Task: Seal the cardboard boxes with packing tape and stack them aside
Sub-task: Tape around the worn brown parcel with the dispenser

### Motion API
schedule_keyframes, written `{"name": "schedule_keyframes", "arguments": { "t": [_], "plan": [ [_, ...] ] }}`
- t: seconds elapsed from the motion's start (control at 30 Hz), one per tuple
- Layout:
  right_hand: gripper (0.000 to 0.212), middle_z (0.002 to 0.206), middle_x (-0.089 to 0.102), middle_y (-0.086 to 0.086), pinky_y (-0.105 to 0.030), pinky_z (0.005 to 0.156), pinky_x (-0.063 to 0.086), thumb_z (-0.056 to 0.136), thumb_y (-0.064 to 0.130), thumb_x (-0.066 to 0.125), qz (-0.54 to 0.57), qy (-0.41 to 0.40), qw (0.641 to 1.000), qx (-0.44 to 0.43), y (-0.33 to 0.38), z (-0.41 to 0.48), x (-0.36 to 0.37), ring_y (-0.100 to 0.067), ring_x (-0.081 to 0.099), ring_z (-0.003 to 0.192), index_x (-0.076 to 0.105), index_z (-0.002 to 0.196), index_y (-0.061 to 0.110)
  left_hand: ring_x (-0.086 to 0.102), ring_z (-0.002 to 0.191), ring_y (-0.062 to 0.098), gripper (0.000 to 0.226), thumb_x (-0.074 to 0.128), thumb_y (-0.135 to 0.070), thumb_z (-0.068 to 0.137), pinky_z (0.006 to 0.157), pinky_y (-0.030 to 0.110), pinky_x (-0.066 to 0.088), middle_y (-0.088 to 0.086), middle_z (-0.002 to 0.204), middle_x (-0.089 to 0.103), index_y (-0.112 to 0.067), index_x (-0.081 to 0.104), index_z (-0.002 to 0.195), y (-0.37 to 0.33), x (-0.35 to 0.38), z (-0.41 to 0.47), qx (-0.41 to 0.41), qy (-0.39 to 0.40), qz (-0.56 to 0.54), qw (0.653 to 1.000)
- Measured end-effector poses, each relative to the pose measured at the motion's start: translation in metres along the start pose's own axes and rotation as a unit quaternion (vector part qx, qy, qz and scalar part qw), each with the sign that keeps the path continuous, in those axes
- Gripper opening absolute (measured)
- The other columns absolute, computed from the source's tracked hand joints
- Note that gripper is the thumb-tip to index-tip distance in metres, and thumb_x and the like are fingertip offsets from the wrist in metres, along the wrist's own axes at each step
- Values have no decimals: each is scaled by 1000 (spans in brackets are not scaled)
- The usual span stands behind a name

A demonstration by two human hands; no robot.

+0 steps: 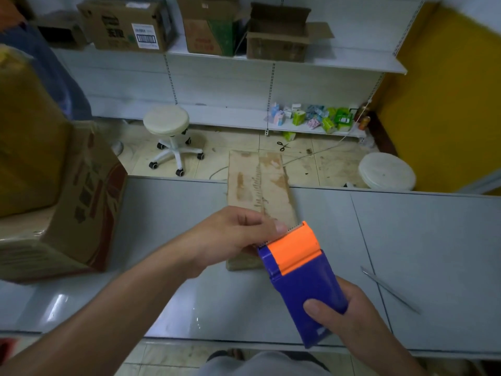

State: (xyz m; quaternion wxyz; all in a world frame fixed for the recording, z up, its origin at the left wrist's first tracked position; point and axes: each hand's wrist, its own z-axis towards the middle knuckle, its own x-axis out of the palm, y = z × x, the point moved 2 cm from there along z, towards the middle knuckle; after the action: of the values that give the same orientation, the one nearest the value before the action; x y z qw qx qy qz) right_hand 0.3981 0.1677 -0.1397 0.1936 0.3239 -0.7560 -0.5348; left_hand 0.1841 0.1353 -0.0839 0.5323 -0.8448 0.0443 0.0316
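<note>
My right hand (352,313) grips the tape dispenser (301,278) at five o'clock; my left hand (233,234) pinches its orange toothed end, the flat box (257,185) lying at twelve.

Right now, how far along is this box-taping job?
Early, it seems. Done: cartons sit at the left, though their seals don't show. In hand: the right hand grips the tape dispenser while the left hand pinches at its toothed orange end. Left: the flat box ahead shows no fresh tape I can make out, and isn't stacked.
</note>
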Motion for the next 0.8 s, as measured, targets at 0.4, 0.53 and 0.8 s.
{"name": "schedule_keyframes", "arguments": {
  "t": [0.4,0.53,0.8],
  "plan": [
    [55,83,75,-5,-20,62,52,50,43,76,-13,73,996,48,-9,-2,-29,-14,70,73,68,96,13,62,77,11,51,62,-41,76,69,15,50,7,86,69,4,68,100,7,24,10,-33,4,-50,998],
    [55,83,75,-3,-19,61,52,52,44,75,-13,87,995,45,-10,-2,-32,-12,71,73,67,97,13,61,71,8,32,62,-33,85,66,15,48,3,79,68,-3,70,92,10,29,13,-32,-6,-47,998],
    [43,84,75,-5,-19,61,51,55,44,74,-7,85,996,27,-3,1,-46,-14,71,74,73,89,18,62,68,8,16,64,-13,91,67,20,51,1,71,70,-11,71,77,17,30,21,65,-180,-12,981]
  ]
}}
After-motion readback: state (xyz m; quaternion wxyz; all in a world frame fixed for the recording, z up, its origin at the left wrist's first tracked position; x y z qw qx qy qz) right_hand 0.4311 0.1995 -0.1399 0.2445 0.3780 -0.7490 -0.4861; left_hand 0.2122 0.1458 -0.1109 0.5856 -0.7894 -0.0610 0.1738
